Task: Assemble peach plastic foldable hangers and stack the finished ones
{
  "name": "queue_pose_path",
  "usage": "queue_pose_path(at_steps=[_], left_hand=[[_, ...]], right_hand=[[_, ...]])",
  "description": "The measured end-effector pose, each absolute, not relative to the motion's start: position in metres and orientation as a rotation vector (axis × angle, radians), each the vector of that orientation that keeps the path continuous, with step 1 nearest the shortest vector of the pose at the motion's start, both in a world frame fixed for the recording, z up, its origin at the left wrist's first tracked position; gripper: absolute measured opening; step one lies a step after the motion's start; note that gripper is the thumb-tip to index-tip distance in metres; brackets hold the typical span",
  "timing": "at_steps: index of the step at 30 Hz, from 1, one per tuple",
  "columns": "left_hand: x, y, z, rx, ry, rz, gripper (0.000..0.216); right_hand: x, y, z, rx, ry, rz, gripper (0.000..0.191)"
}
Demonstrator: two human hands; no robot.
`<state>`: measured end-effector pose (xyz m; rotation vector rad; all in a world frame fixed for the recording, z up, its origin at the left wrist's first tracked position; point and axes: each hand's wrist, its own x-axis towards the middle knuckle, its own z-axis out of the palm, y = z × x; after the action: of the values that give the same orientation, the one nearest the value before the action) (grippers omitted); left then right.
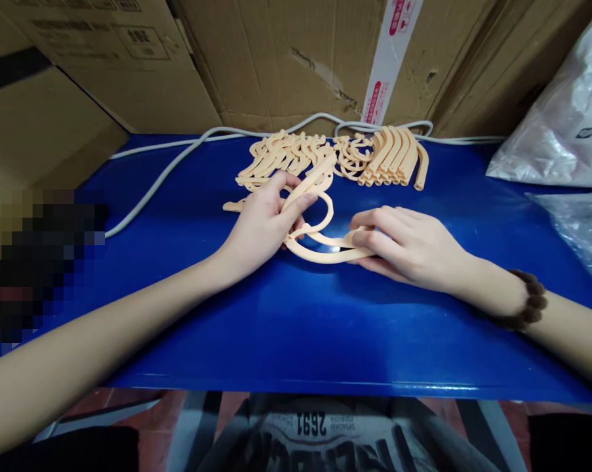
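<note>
My left hand [263,223] is closed on a peach-coloured curved plastic strip [311,183] that rises toward the back. My right hand [406,246] pinches the other end of looped peach strips [325,252] lying on the blue table [296,328] between both hands. Behind them lies a loose pile of the same curved pieces [280,157]. To its right sits a neat row of stacked curved pieces [394,157]. A dark bead bracelet [529,308] is on my right wrist.
Cardboard boxes [286,59] wall off the back and left of the table. A white cable [177,164] runs along the rear edge. Clear plastic bags [566,124] lie at the right. A blurred dark patch covers the left edge.
</note>
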<state>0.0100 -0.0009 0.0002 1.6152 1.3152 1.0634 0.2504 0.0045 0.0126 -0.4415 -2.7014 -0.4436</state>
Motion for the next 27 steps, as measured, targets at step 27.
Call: queue_pose_path(at_steps=[27], left_hand=[[0.0047, 0.0018, -0.0034, 2.191, 1.373, 0.952, 0.030]], right_hand=[[0.2487, 0.0048, 0.0145, -0.360, -2.706, -0.592, 0.016]])
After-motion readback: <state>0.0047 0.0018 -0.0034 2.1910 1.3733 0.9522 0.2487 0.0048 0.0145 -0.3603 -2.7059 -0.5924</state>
